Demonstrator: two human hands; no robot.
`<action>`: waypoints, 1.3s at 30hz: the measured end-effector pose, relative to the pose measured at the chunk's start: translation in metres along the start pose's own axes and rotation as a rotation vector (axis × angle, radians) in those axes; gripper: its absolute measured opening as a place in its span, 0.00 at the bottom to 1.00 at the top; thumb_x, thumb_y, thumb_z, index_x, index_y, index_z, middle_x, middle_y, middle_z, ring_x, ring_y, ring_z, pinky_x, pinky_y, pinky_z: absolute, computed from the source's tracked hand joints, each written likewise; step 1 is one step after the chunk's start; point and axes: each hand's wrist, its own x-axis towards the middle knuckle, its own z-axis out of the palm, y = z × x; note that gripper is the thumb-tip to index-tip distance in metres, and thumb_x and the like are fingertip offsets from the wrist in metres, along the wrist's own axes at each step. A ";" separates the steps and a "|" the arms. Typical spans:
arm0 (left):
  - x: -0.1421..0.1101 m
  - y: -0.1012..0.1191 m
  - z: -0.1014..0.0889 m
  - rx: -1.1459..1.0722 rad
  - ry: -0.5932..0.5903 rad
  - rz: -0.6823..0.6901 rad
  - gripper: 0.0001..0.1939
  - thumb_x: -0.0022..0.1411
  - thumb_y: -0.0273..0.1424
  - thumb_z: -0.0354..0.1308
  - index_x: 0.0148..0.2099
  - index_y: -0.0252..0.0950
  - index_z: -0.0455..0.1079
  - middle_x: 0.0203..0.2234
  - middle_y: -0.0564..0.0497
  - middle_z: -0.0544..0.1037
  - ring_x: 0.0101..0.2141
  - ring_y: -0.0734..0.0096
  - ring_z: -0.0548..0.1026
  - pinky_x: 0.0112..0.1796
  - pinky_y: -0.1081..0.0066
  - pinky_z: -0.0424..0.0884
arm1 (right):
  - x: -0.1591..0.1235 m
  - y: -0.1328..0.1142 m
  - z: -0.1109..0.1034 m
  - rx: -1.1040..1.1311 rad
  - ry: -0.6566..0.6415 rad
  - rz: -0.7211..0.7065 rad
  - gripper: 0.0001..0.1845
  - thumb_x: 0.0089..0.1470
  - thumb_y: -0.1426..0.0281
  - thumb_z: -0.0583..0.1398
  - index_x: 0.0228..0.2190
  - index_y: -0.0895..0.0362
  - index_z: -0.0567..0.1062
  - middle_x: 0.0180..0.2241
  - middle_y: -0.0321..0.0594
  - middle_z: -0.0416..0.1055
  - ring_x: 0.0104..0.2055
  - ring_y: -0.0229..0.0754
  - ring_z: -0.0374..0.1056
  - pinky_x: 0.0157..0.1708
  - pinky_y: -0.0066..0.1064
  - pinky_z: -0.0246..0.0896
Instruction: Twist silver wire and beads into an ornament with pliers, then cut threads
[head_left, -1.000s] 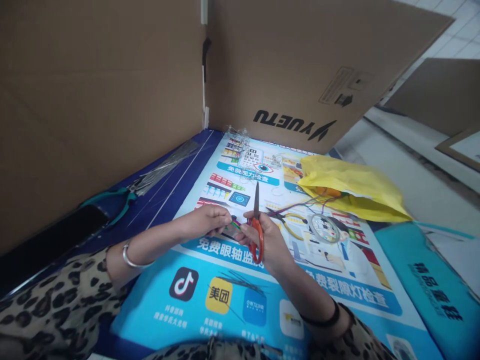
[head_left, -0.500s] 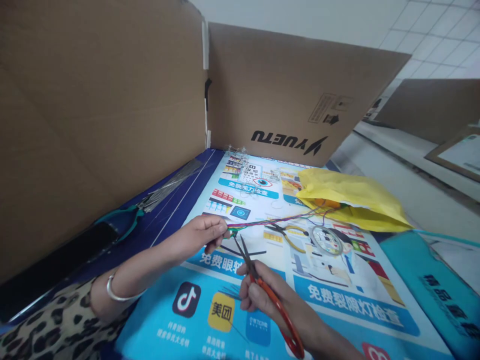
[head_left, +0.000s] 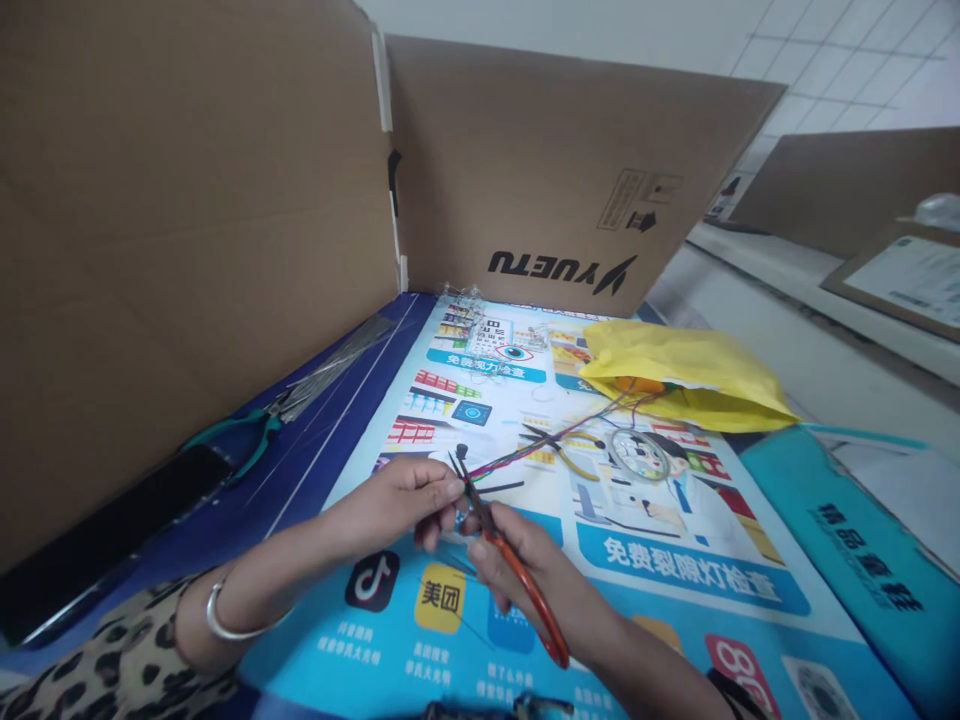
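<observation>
Coloured threads [head_left: 517,455] run from the yellow bag [head_left: 690,375] to my left hand [head_left: 412,500], which pinches their ends between thumb and fingers. My right hand [head_left: 525,560] is closed on orange-handled scissors [head_left: 525,580]. Their blades point up and away, right beside my left fingertips at the threads; whether they touch the threads I cannot tell. The two hands nearly meet above the printed poster [head_left: 675,630]. Yellow-handled pliers [head_left: 574,450] lie beyond the hands, partly beneath the threads, with a roll of clear line [head_left: 637,455] to their right.
Cardboard panels [head_left: 570,180] stand at the left and back. Along the left lie teal-handled pliers [head_left: 259,440], a bundle of thin wires [head_left: 337,365] and a black phone-like slab [head_left: 120,540]. A teal box [head_left: 855,540] sits at the right. Tangled clear strands [head_left: 480,330] lie at the back.
The scissors swung from upright in my right hand to pointing forward, dropped lower right, then came up to my left fingertips. My left hand keeps hold of the threads. The view has tilted up.
</observation>
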 end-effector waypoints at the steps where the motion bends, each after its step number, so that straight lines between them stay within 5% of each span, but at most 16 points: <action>1: 0.000 -0.001 -0.001 -0.044 -0.034 -0.010 0.24 0.58 0.49 0.53 0.28 0.30 0.66 0.19 0.54 0.70 0.16 0.81 0.67 0.19 0.79 0.62 | 0.000 0.001 -0.001 0.028 -0.009 0.007 0.20 0.55 0.52 0.53 0.40 0.54 0.65 0.26 0.31 0.59 0.21 0.30 0.54 0.19 0.23 0.51; 7: 0.005 -0.004 -0.017 -0.289 -0.285 -0.140 0.36 0.58 0.58 0.39 0.40 0.29 0.69 0.26 0.43 0.78 0.12 0.81 0.67 0.10 0.80 0.51 | 0.000 0.002 -0.010 0.170 -0.027 0.046 0.21 0.56 0.51 0.52 0.33 0.57 0.66 0.20 0.29 0.59 0.17 0.29 0.54 0.18 0.23 0.49; 16: 0.010 -0.009 -0.034 -0.260 -0.327 -0.131 0.38 0.59 0.59 0.34 0.42 0.30 0.68 0.25 0.43 0.78 0.08 0.84 0.58 0.10 0.78 0.43 | 0.000 -0.001 -0.015 0.169 -0.001 0.038 0.18 0.58 0.54 0.52 0.40 0.56 0.65 0.22 0.29 0.61 0.17 0.28 0.55 0.19 0.23 0.51; 20: 0.010 -0.006 -0.039 0.147 -0.196 0.004 0.36 0.60 0.57 0.35 0.42 0.31 0.70 0.31 0.43 0.77 0.15 0.82 0.63 0.15 0.78 0.52 | 0.001 0.002 -0.016 0.146 -0.005 0.033 0.19 0.57 0.54 0.52 0.41 0.56 0.64 0.22 0.29 0.60 0.17 0.29 0.54 0.18 0.23 0.50; 24: 0.013 -0.004 -0.040 0.526 0.103 0.206 0.24 0.60 0.49 0.50 0.43 0.34 0.71 0.37 0.46 0.76 0.37 0.65 0.71 0.37 0.71 0.65 | 0.001 0.003 -0.016 0.117 -0.004 0.047 0.18 0.57 0.54 0.52 0.41 0.55 0.64 0.23 0.29 0.60 0.16 0.28 0.55 0.18 0.23 0.50; 26: 0.015 -0.005 -0.035 0.442 0.114 0.231 0.23 0.58 0.46 0.55 0.50 0.37 0.67 0.46 0.45 0.72 0.46 0.60 0.68 0.45 0.66 0.62 | 0.001 0.002 -0.016 0.112 -0.003 0.059 0.18 0.57 0.54 0.52 0.40 0.55 0.64 0.23 0.29 0.61 0.16 0.28 0.55 0.17 0.22 0.49; 31: 0.025 -0.013 -0.009 -0.063 -0.045 0.282 0.41 0.49 0.40 0.66 0.62 0.45 0.51 0.61 0.45 0.55 0.59 0.58 0.53 0.52 0.62 0.56 | 0.002 -0.002 -0.017 0.082 -0.019 0.062 0.18 0.56 0.54 0.53 0.34 0.56 0.63 0.22 0.29 0.60 0.16 0.27 0.55 0.17 0.22 0.48; 39: 0.038 -0.009 0.013 -0.373 -0.123 0.180 0.34 0.49 0.37 0.67 0.56 0.39 0.58 0.52 0.43 0.65 0.43 0.66 0.69 0.38 0.70 0.64 | 0.002 -0.014 -0.018 0.067 0.037 0.069 0.20 0.54 0.51 0.53 0.29 0.56 0.62 0.21 0.29 0.59 0.17 0.28 0.53 0.17 0.23 0.49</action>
